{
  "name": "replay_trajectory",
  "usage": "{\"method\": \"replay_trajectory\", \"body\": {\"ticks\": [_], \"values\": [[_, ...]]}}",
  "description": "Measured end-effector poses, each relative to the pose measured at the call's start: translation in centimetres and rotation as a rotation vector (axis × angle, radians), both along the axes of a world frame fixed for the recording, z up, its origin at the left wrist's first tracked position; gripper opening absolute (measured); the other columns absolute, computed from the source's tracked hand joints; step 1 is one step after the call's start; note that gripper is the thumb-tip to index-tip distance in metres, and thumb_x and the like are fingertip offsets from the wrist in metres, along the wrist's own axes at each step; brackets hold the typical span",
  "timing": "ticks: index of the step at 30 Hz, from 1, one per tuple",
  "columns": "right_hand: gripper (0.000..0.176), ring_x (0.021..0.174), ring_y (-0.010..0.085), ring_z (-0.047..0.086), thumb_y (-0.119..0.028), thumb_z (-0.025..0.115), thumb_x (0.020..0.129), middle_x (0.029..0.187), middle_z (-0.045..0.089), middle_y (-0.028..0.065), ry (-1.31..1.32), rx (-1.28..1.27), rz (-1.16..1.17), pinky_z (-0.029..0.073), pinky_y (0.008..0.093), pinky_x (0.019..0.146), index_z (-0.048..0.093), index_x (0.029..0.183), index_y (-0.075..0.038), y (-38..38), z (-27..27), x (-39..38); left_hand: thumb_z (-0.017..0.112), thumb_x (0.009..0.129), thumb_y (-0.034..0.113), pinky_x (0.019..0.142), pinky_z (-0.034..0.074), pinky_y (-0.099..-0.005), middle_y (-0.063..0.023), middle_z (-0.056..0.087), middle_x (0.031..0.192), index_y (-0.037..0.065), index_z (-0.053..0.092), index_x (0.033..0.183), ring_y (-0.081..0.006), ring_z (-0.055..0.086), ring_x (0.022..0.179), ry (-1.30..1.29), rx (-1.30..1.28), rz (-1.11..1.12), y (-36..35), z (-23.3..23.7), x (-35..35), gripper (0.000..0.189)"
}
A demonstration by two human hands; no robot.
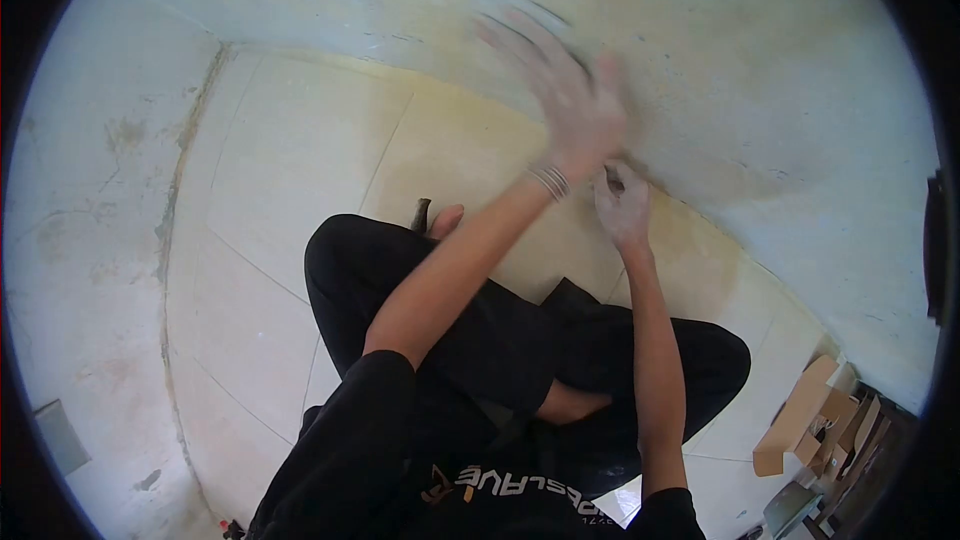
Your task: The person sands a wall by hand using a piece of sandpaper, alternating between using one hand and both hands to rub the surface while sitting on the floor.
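My left hand (pixel 572 105), dusted white and slightly blurred, is raised in front of the scuffed pale wall (pixel 740 70) with its fingers spread and nothing in them. Thin bracelets (pixel 548 181) circle that wrist. Lower and to the right, my right hand (pixel 625 210) is also coated in white dust. Its fingers are curled in beside the foot of the wall, around a small dark gap; I cannot tell what, if anything, they hold. The left wrist overlaps the space just above the right fingertips.
I sit cross-legged in black trousers (pixel 480 330) on the tiled floor (pixel 290 140). A foot (pixel 447 221) shows beyond one knee, beside a short dark piece (pixel 422 214). An open cardboard box (pixel 795 415) stands at lower right. Another marked wall (pixel 90 230) rises on the left.
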State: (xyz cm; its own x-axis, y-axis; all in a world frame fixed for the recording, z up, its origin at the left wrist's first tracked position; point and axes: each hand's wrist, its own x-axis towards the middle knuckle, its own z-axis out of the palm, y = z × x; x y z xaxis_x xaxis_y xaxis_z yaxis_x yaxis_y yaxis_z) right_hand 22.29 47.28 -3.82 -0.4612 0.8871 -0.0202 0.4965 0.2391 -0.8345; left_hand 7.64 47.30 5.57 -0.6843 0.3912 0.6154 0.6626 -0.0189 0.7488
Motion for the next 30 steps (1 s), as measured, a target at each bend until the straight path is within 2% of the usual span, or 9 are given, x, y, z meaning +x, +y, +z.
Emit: {"method": "replay_trajectory", "body": {"ticks": [4,7,10,13,17,22,25,28,30], "values": [[0.024,0.060,0.0246,0.060,-0.021,0.064,0.089,0.071,0.065,0.0191,0.108,-0.018,-0.033,0.048,0.0343,0.063,0.066,0.092,0.002,-0.5,0.5,-0.7,0.040,0.098,0.039,0.115,-0.004,-0.0533,-0.0369,-0.016,0.150,-0.010,-0.008,0.147,-0.0486,-0.015,0.141,-0.110,0.142,0.054,-0.8,2.6,-5.6,0.084],[0.024,0.062,0.0240,0.062,-0.022,0.065,0.089,0.071,0.065,0.0194,0.034,0.030,0.029,0.048,0.0342,0.063,0.066,0.091,0.002,-0.5,0.0,-0.5,0.031,0.101,0.032,0.115,-0.009,-0.0486,-0.0348,-0.020,0.150,-0.013,-0.012,0.144,-0.0443,-0.019,0.142,-0.009,-0.010,0.028,-0.1,-0.4,-1.5,0.076],[0.025,0.063,0.0240,0.063,-0.023,0.065,0.089,0.071,0.065,0.0191,0.086,0.148,0.122,0.049,0.0350,0.064,0.066,0.091,0.002,0.1,-1.7,0.8,0.031,0.101,0.029,0.116,-0.008,-0.0480,-0.0347,-0.018,0.151,-0.011,-0.011,0.146,-0.0443,-0.018,0.142,0.002,-0.068,-0.143,-0.9,-1.7,3.8,0.073],[0.024,0.063,0.0244,0.064,-0.022,0.065,0.089,0.072,0.066,0.0195,0.011,0.033,-0.030,0.050,0.0353,0.065,0.066,0.091,0.002,0.1,0.0,-0.1,0.040,0.098,0.041,0.114,-0.004,-0.0544,-0.0380,-0.017,0.149,-0.012,-0.009,0.146,-0.0509,-0.016,0.140,-0.007,-0.026,-0.014,-0.1,-0.3,0.7,0.086],[0.022,0.065,0.0245,0.065,-0.020,0.065,0.088,0.074,0.066,0.0201,0.102,-0.031,-0.030,0.050,0.0352,0.066,0.066,0.091,0.002,-0.3,-0.2,-0.5,0.043,0.096,0.042,0.113,-0.006,-0.0556,-0.0395,-0.019,0.148,-0.013,-0.009,0.145,-0.0532,-0.017,0.139,-0.035,0.107,0.054,-0.2,0.8,-5.2,0.090],[0.024,0.066,0.0228,0.064,-0.021,0.066,0.089,0.074,0.067,0.0175,-0.075,0.040,0.061,0.050,0.0333,0.068,0.066,0.092,0.002,-0.1,0.6,0.3,0.035,0.102,0.036,0.115,-0.008,-0.0500,-0.0343,-0.020,0.151,-0.012,-0.011,0.145,-0.0461,-0.019,0.141,-0.076,-0.096,-0.127,-1.0,-1.4,2.8,0.079],[0.023,0.065,0.0233,0.064,-0.020,0.066,0.086,0.074,0.067,0.0172,-0.103,0.091,0.093,0.050,0.0330,0.068,0.066,0.092,0.003,0.5,0.2,0.7,0.044,0.097,0.035,0.114,-0.004,-0.0547,-0.0363,-0.017,0.150,-0.011,-0.010,0.146,-0.0507,-0.014,0.141,-0.072,-0.092,-0.122,-0.7,-1.2,3.2,0.086],[0.022,0.066,0.0250,0.065,-0.016,0.067,0.082,0.074,0.066,0.0188,0.099,-0.035,-0.033,0.050,0.0341,0.067,0.066,0.094,0.003,0.0,0.1,-0.4,0.046,0.095,0.038,0.113,-0.005,-0.0573,-0.0375,-0.019,0.149,-0.012,-0.011,0.145,-0.0537,-0.015,0.139,-0.003,0.036,0.035,0.2,0.3,-2.7,0.091],[0.023,0.067,0.0258,0.066,-0.016,0.067,0.082,0.075,0.066,0.0192,0.081,-0.029,-0.026,0.050,0.0344,0.067,0.066,0.093,0.003,-0.3,0.6,-0.5,0.047,0.095,0.040,0.113,-0.005,-0.0581,-0.0379,-0.019,0.149,-0.011,-0.012,0.145,-0.0539,-0.016,0.139,-0.095,0.042,0.038,-0.3,0.9,-3.7,0.093]]}}
